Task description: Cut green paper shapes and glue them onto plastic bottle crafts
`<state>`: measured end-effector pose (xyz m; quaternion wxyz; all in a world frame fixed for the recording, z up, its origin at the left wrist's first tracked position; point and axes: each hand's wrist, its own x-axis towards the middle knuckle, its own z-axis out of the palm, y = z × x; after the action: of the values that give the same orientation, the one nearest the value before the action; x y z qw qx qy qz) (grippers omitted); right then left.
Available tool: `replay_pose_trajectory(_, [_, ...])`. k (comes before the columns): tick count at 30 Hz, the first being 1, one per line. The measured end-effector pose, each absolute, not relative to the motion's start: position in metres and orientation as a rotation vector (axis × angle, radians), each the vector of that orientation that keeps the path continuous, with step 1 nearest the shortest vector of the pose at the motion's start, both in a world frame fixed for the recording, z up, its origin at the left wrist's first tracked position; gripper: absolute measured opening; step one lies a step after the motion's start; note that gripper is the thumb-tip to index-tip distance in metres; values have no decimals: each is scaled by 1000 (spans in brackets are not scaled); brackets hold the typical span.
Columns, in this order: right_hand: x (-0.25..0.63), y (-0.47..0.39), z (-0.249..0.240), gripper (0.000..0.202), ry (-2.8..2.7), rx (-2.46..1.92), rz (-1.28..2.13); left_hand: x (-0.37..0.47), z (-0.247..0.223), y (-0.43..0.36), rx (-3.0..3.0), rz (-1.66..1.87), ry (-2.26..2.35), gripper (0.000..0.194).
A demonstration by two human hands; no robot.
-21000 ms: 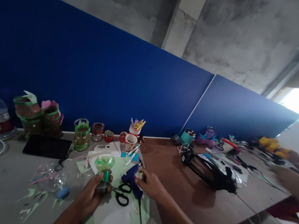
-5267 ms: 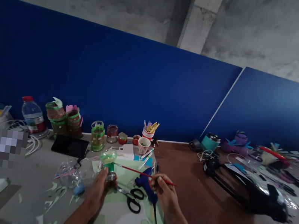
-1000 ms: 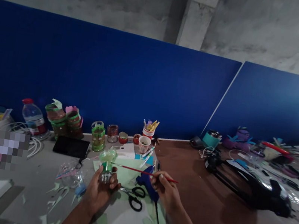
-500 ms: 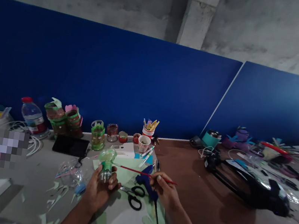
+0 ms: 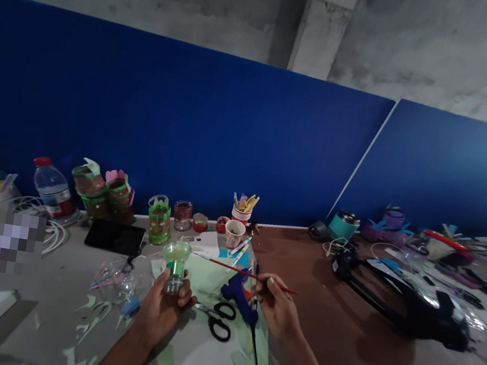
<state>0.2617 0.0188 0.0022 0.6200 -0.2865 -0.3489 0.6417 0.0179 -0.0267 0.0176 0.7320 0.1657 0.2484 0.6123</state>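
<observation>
My left hand point(image 5: 165, 309) is closed around a clear plastic bottle piece point(image 5: 175, 267) with green paint on its flared rim and middle. In my right hand point(image 5: 277, 305) a thin red-handled paintbrush point(image 5: 245, 273) is pinched, its tip pointing left, a little apart from the rim of the bottle piece. Below the brush lies a blue glue gun point(image 5: 240, 296) with a black cord. Black-handled scissors point(image 5: 221, 321) rest between my hands on pale green paper point(image 5: 259, 358).
Painted bottle cups point(image 5: 158, 223) and a paper cup point(image 5: 234, 232) line the back by the blue partition point(image 5: 166, 115). A phone point(image 5: 114, 237), plastic scraps point(image 5: 114, 282) and paper cuttings point(image 5: 86, 327) lie left. A black strapped device point(image 5: 409, 304) sits right.
The brush has drawn back up and right, away from the bottle piece. The bottle piece has turned more upright in my left hand.
</observation>
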Motion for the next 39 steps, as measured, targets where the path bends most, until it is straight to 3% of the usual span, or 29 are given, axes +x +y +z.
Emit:
replay_pose_trajectory(12, [265, 25, 5, 27, -799, -667, 1404, 21, 10, -23, 419, 1245, 739, 44])
replay_pose_trajectory(32, [271, 39, -21, 27, -824, -742, 1251, 24, 15, -22, 264, 1316, 828, 18])
replay_pose_trajectory(39, [272, 41, -17, 26, -816, -752, 1128, 22, 13, -20, 238, 1312, 784, 20])
